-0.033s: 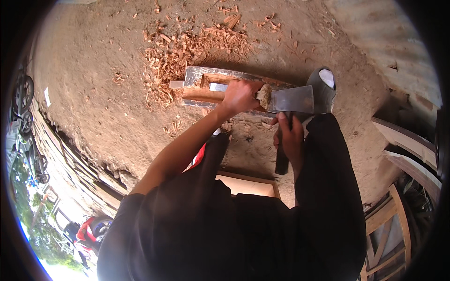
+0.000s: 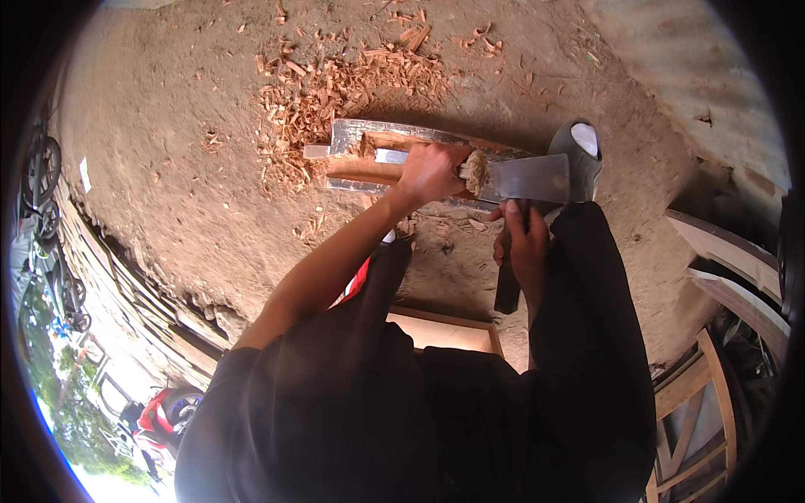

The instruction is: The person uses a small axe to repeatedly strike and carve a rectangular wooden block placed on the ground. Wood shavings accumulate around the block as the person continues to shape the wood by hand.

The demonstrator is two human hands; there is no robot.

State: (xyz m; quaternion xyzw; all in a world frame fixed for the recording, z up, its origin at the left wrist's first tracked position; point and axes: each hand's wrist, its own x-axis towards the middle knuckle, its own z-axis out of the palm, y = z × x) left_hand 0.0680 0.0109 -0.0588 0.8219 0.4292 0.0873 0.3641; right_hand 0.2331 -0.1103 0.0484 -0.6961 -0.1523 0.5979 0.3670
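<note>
My left hand (image 2: 431, 171) is closed around a chisel (image 2: 391, 156), its pale blade pointing left and its frayed, mushroomed wooden butt (image 2: 475, 173) sticking out on the right. Under it lies a long wooden workpiece (image 2: 356, 180) with dark, worn outer faces and a hollowed, reddish inside. My right hand (image 2: 525, 247) grips the dark handle of a mallet (image 2: 532, 178). The mallet's grey, rectangular head is just right of the chisel's butt, with a small gap between them. My left fingers hide most of the chisel's handle.
Reddish wood chips (image 2: 335, 96) are heaped on the dirt floor beyond the workpiece. My shod foot (image 2: 580, 151) rests by its right end. Wooden frames (image 2: 696, 402) and boards (image 2: 729, 243) stand at the right. Motorcycles (image 2: 163, 415) are at the far left.
The mallet's head has shifted slightly right, away from the chisel's butt, along with my right hand. My left hand, the chisel and the workpiece look unmoved.
</note>
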